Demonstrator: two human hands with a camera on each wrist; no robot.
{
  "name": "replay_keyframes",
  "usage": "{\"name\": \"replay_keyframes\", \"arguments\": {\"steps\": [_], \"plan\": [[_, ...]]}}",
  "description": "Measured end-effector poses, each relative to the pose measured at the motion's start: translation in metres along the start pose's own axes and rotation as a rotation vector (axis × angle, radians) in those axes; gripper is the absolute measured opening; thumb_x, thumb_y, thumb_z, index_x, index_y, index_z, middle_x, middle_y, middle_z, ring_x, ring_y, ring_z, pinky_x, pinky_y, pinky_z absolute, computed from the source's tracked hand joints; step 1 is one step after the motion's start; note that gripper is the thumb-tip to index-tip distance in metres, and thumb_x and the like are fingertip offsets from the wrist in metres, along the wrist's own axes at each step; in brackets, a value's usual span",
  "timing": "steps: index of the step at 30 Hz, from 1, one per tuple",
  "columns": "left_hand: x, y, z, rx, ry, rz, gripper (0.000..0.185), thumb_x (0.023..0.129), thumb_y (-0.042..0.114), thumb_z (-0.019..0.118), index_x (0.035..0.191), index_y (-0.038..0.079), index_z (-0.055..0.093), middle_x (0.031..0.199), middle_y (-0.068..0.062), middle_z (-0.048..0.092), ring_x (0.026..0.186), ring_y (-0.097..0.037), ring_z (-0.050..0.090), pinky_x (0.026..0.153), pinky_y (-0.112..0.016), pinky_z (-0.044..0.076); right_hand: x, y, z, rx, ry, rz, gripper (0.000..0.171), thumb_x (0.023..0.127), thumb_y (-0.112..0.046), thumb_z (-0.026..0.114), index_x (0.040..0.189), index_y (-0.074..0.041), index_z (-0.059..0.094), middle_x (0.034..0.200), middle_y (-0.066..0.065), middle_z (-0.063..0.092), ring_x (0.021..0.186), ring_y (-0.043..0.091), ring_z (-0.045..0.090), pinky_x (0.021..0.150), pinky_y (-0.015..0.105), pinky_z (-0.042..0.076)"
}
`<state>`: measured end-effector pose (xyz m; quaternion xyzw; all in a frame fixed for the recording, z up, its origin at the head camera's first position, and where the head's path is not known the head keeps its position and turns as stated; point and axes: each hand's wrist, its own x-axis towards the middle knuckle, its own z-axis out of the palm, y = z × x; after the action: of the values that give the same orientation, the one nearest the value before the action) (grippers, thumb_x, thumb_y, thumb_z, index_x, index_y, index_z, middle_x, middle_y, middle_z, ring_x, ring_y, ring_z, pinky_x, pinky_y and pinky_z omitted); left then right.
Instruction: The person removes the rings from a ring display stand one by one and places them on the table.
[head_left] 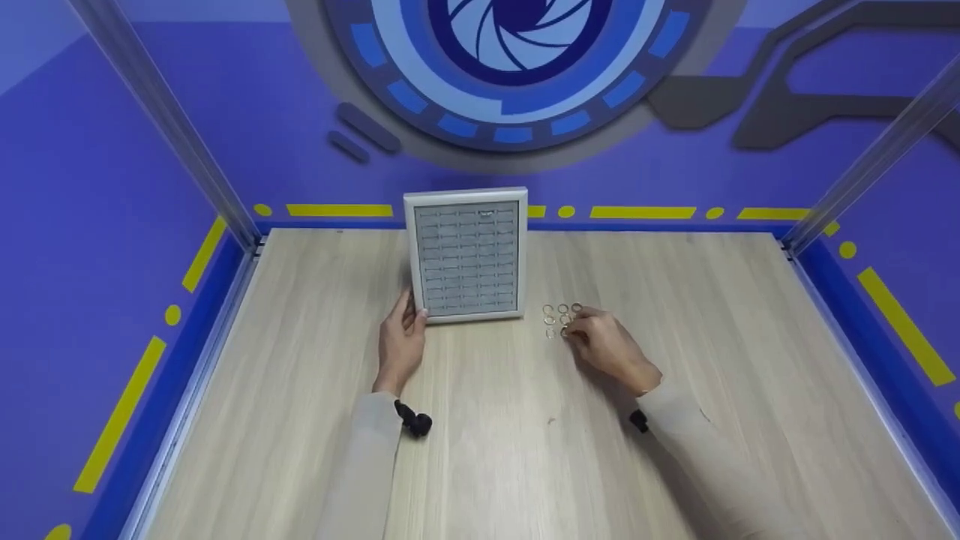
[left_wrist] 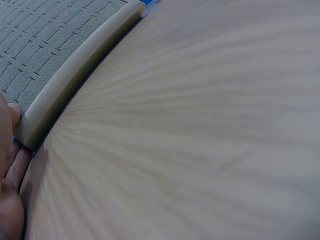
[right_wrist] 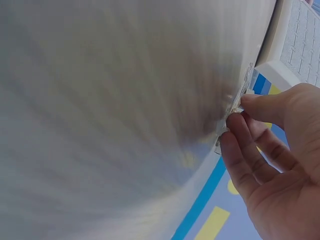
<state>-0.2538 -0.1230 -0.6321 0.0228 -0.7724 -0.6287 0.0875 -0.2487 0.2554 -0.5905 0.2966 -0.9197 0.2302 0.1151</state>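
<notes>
From the head camera, the left hand [head_left: 401, 337] lies on the table [head_left: 300, 420], fingers straight against the tray's [head_left: 466, 255] near left corner. Right of the tray sit the rings [head_left: 561, 316], with the right hand [head_left: 604, 343] at their near right edge, fingertips pinching one. Left wrist: fingers [left_wrist: 12, 165] touch the tray [left_wrist: 65, 75] corner, nothing clasped. Right wrist: fingertips [right_wrist: 235, 122] pinch a ring [right_wrist: 239, 107], blurred.
</notes>
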Motion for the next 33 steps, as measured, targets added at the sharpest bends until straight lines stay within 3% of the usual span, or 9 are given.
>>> {"name": "replay_keyframes", "arguments": {"steps": [10,20,28,33], "plan": [[0.001,-0.0007,0.0015,0.011,-0.003,-0.007,0.063,0.109,0.011,0.06,0.167,0.005,0.034,0.164,-0.018,0.049,0.146,-0.033,0.055,0.123,-0.036,0.049,0.0,0.0018,-0.0003,0.015,-0.009,0.017,0.013,0.087,0.012,0.076,0.09,0.002,0.082,0.093,0.014,0.076,0.093,0.033,0.076,0.088,0.042,0.069],[0.0008,-0.0001,0.0006,0.034,-0.015,-0.003,0.063,0.11,0.013,0.06,0.167,0.005,0.033,0.164,-0.018,0.049,0.147,-0.031,0.054,0.123,-0.035,0.049,-0.0014,0.0027,0.0006,0.0,-0.013,0.03,0.011,0.089,0.01,0.076,0.092,0.002,0.083,0.1,0.017,0.077,0.109,0.039,0.075,0.1,0.047,0.065],[0.0017,-0.0006,0.0007,0.017,-0.003,-0.003,0.063,0.109,0.011,0.061,0.166,0.004,0.034,0.162,-0.019,0.051,0.144,-0.032,0.056,0.121,-0.036,0.051,-0.0004,0.0035,0.0009,0.014,-0.01,0.042,0.013,0.088,0.01,0.076,0.093,0.0,0.084,0.092,0.013,0.076,0.088,0.029,0.075,0.079,0.038,0.069],[0.0006,-0.0011,0.0009,0.026,-0.01,-0.009,0.063,0.11,0.012,0.06,0.167,0.006,0.034,0.163,-0.017,0.05,0.145,-0.031,0.055,0.122,-0.036,0.05,-0.0003,0.0045,-0.002,0.016,-0.027,0.06,0.012,0.087,0.007,0.079,0.094,-0.002,0.084,0.091,0.011,0.075,0.085,0.025,0.073,0.076,0.036,0.068]]}}
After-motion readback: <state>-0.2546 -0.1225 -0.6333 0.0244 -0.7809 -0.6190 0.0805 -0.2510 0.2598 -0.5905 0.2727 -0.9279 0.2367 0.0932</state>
